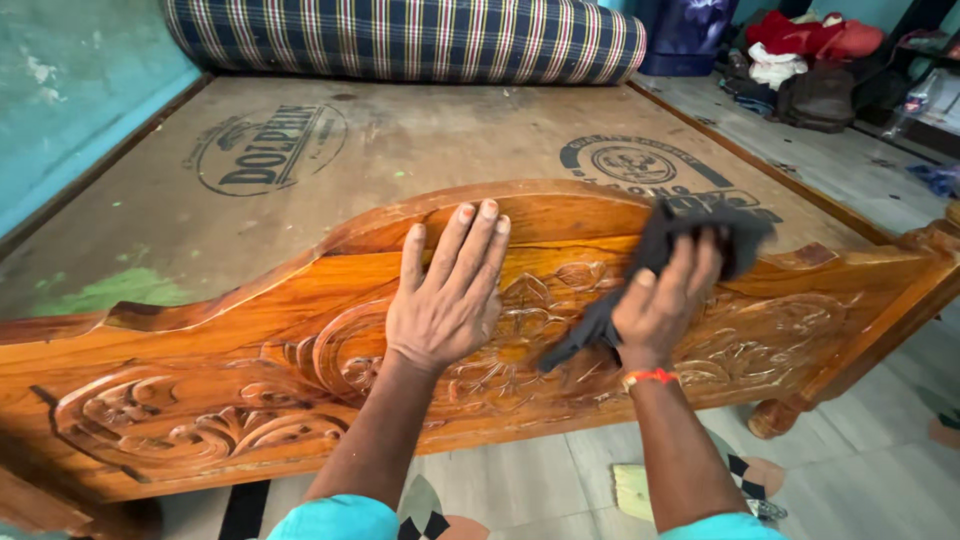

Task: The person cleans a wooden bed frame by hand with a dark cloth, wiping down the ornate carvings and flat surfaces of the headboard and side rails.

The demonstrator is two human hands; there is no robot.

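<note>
A carved, glossy orange-brown wooden footboard (200, 330) of a bed runs across the view. My left hand (450, 290) lies flat on its upper middle, fingers apart and pointing up toward the top edge. My right hand (665, 300) presses a dark grey cloth (700, 235) against the board near its top edge, to the right of the left hand. A tail of the cloth hangs down to the left below that hand. An orange thread band circles my right wrist.
Behind the footboard lies the bare plywood bed base (420, 140) with round printed stamps. A rolled striped mattress (410, 38) rests at its far end. A teal wall (70, 90) is at left. Clothes and bags (810, 60) pile up at the far right on the tiled floor (860, 470).
</note>
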